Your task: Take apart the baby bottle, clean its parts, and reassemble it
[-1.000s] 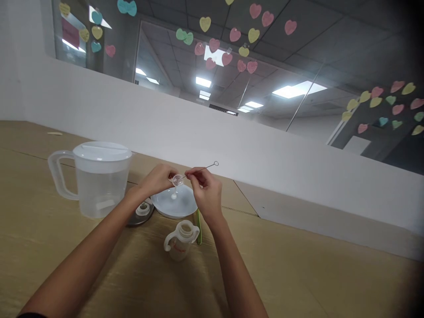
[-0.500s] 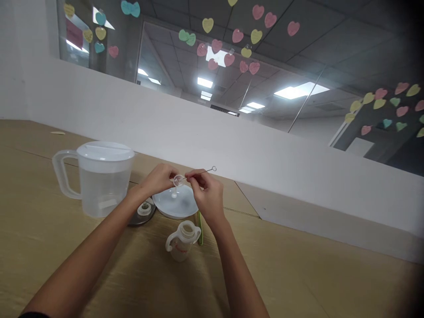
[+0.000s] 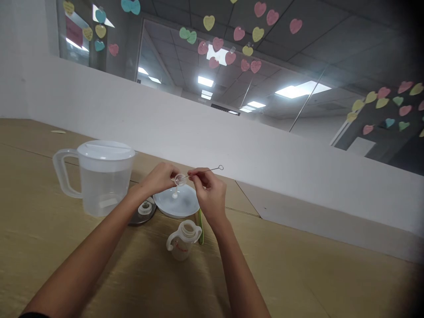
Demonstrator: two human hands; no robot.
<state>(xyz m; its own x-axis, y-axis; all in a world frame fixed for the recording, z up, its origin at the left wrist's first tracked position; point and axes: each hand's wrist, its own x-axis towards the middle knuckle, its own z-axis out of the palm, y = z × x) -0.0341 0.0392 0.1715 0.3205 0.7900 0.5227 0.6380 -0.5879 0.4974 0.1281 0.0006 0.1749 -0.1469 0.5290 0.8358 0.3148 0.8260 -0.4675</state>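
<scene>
Looks like an office-type interior, exact use unclear. Glass partition [image 3: 185, 66] across the top of frame, heart-shaped sticky notes [image 3: 239, 33] stuck on it. Behind it: dark grid ceiling [image 3: 318, 42], flat light panels [image 3: 303, 89] at upper center and right. White low wall [image 3: 165, 123] below, wood-tone tabletop [image 3: 281, 265] at bottom.

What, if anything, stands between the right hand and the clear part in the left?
Nothing visible blocks the short gap between the right hand and the clear part in the left hand; only the thin looped rod, held by the right, spans it. The bowl sits below.
</scene>
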